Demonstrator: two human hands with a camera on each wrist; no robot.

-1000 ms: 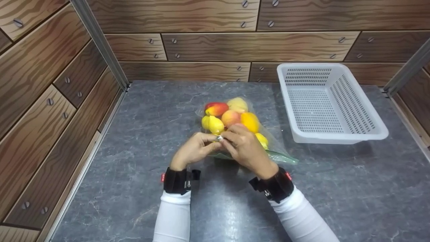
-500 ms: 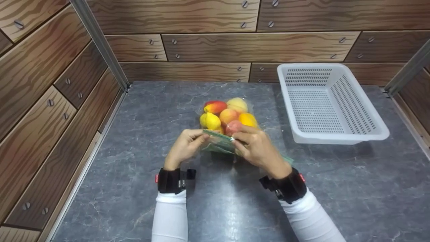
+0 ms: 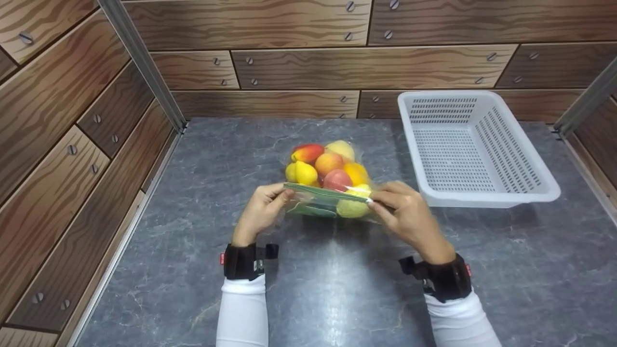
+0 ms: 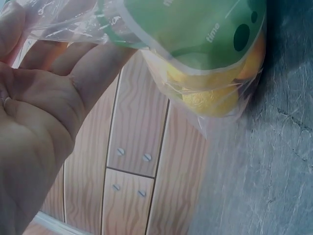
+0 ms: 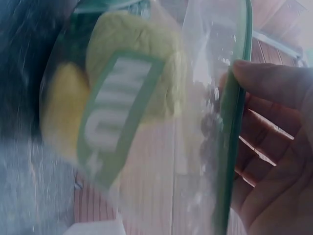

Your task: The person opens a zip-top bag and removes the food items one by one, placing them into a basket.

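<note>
Toward the back edge of the counter [image 3: 217, 193] sits the fruit bag [image 3: 332, 180], its green zip strip [image 3: 328, 193] stretched between your pinching left hand [image 3: 261, 211] and right hand [image 3: 409, 219] — apparently the sealing step — and the next move likely calls for even tension along its length.

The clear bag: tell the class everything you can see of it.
The bag looks like clear plastic, with green printing, white lettering and a green strip along its mouth. It lies on the grey tabletop, bulging with red, orange and yellow fruit. The left grip and right grip pinch the strip, stretched between them; whether sealed is unclear.
</note>
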